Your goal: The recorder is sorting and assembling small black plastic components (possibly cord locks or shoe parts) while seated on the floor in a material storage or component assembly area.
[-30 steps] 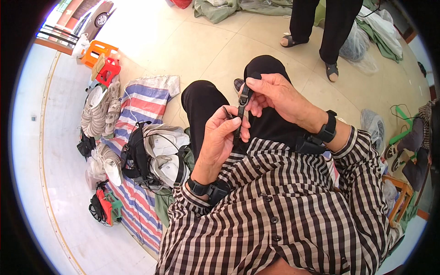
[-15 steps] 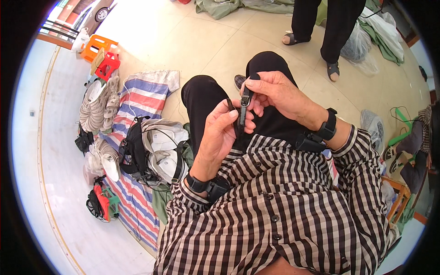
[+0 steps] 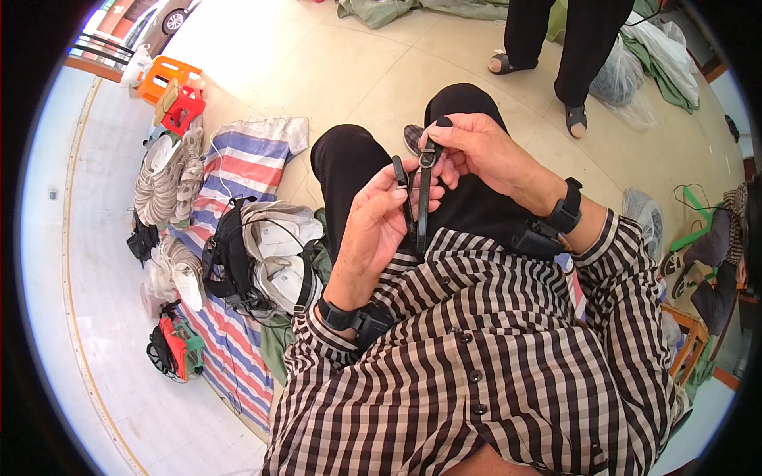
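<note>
A narrow black strap (image 3: 423, 208) with a small metal buckle hangs between my hands, above my lap. My right hand (image 3: 482, 156) is closed, pinching the strap's upper end by the buckle between thumb and fingers. My left hand (image 3: 373, 228) is closed too, its thumb and forefinger gripping another black strap end (image 3: 402, 176) beside the buckle. I cannot tell whether both lengths belong to one strap. The lower end dangles near my checked shirt.
On the left, a striped sheet (image 3: 246, 155) bears a black strap bundle (image 3: 228, 250) and beige pieces with white insides (image 3: 278, 238). Stacked beige shoe-like pieces (image 3: 155, 186), an orange stool (image 3: 167, 78) and a red stool (image 3: 184, 109) stand beyond. Another person's legs (image 3: 575, 67) are ahead right.
The strap below the buckle now hangs straighter and freer of my left fingers. My left hand has shifted slightly, and the strap end in it shows more. Both hands still pinch.
</note>
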Motion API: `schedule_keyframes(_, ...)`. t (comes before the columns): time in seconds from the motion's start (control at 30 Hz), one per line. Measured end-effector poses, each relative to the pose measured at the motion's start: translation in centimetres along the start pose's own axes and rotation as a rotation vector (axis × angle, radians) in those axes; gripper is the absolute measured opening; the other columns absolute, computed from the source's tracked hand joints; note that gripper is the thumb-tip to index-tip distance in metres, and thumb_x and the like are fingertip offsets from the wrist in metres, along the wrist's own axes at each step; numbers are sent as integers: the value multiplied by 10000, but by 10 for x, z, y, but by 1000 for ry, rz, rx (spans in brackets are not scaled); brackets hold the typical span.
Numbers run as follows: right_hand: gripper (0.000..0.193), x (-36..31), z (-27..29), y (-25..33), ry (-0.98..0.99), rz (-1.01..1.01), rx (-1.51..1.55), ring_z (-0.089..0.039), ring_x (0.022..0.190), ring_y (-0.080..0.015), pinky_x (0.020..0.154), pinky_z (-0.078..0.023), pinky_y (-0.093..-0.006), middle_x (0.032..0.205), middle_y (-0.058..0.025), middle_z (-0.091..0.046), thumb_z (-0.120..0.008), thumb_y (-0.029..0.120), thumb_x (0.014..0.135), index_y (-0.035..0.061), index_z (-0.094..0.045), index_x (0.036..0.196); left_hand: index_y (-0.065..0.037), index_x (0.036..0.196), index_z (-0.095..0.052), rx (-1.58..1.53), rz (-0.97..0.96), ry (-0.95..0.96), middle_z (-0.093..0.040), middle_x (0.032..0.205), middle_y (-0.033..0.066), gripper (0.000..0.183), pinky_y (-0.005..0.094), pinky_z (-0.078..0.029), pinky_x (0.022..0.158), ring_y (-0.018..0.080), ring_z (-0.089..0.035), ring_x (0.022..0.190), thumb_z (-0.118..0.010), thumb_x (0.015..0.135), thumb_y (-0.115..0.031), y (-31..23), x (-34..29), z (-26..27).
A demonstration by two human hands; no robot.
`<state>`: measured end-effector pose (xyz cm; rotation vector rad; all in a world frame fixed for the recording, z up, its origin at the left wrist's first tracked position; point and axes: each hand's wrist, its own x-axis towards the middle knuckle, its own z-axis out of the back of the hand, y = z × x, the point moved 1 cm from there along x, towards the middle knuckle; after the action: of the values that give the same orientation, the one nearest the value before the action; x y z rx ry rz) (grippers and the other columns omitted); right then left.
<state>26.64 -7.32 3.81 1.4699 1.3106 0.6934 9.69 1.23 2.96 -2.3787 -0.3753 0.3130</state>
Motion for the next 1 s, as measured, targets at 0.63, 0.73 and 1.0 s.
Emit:
schedule_keyframes(0.63,247,3,-2,-4,-1,-24,-19,-571,535,-100,489,-468,-208,696,-69,-605,-516,232,922,0,-596,889,22,1168,-479,98,16,-78,-595,970,172,344,293,-547,720,208,-636,833,-551,832,23,0,-2,2)
schedule_keyframes(0.73,257,3,-2,-4,11,-16,-4,-574,535,-100,489,-469,-206,691,-69,-604,-524,246,920,-2,-589,908,14,1160,-483,77,29,-84,-595,965,165,334,285,-547,701,200,-634,818,-555,834,26,2,-1,7)
schedule_keyframes(1.0,237,1,-4,-2,52,-4,98,-583,548,-97,505,-474,-201,700,-63,-614,-527,235,921,7,-583,952,-4,1157,-491,-108,75,-13,-580,950,125,325,257,-539,696,161,-607,791,-562,840,22,7,2,18)
